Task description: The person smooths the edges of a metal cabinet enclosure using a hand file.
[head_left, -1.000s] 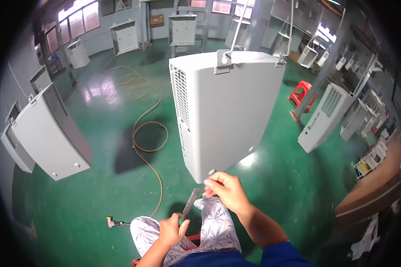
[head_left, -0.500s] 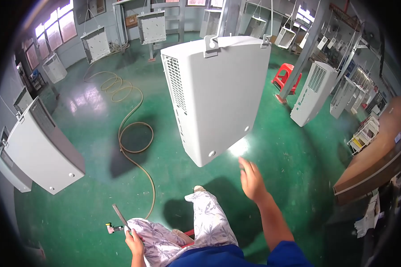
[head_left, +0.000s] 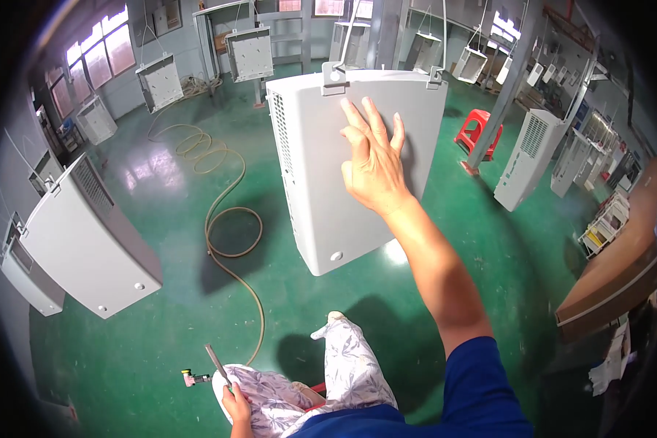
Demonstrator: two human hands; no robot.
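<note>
A large white-grey sheet-metal housing hangs from hooks in front of me, with a slotted vent grille on its left side. My right hand is over the upper part of its broad face, fingers spread and holding nothing. It appears to lie on the surface, though I cannot tell how firmly it presses. Low down by my left thigh, my left hand is closed around a narrow, flat grey metal file that points up and away. The fingers partly hide its handle.
Similar housings hang at the left, with another at the right. A tan hose winds over the green floor. Near my left knee is a small yellow-ended fitting. A red stool stands by a post; a brown-topped bench borders the right.
My right hand has risen from below the housing's lower edge to its upper face, fingers now spread. The left hand still holds the file. The view has shifted slightly.
</note>
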